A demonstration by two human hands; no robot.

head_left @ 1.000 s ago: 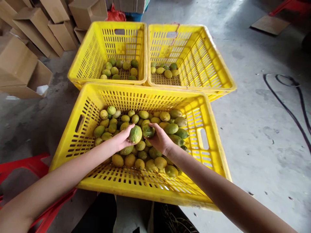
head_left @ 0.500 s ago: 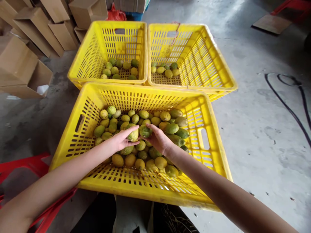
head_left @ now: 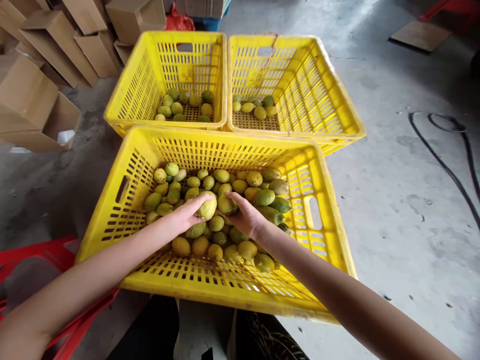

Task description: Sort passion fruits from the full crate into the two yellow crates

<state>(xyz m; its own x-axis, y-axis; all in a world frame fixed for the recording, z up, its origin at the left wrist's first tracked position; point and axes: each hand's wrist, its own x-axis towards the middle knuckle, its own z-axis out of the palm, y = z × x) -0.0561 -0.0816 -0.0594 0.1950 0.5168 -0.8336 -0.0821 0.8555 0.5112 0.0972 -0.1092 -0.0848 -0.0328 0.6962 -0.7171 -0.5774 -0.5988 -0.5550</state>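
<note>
Both my hands are over the near yellow crate (head_left: pixel 232 296), which holds a layer of green and yellow lemons (head_left: pixel 200 246). My left hand (head_left: pixel 186 215) is closed around a yellow-green lemon (head_left: pixel 206 207), thumb on top. In my right hand (head_left: pixel 245 216) is another lemon (head_left: pixel 227 204), greenish yellow, gripped between the thumb and the fingers below it. The two held lemons are side by side with a small gap between them. The fingers under each fruit are partly hidden.
Two more yellow crates stand behind, the left crate (head_left: pixel 221 75) and the right crate (head_left: pixel 356 120), each with some lemons on its floor. Cardboard boxes (head_left: pixel 26 95) pile up at the left. A red plastic stool (head_left: pixel 56 252) is beside me. A black cable (head_left: pixel 438 160) lies on the right floor.
Both lemons have turned in my hands; the right one now shows a yellower side where dark green faced up before. My hands have stayed in nearly the same place.
</note>
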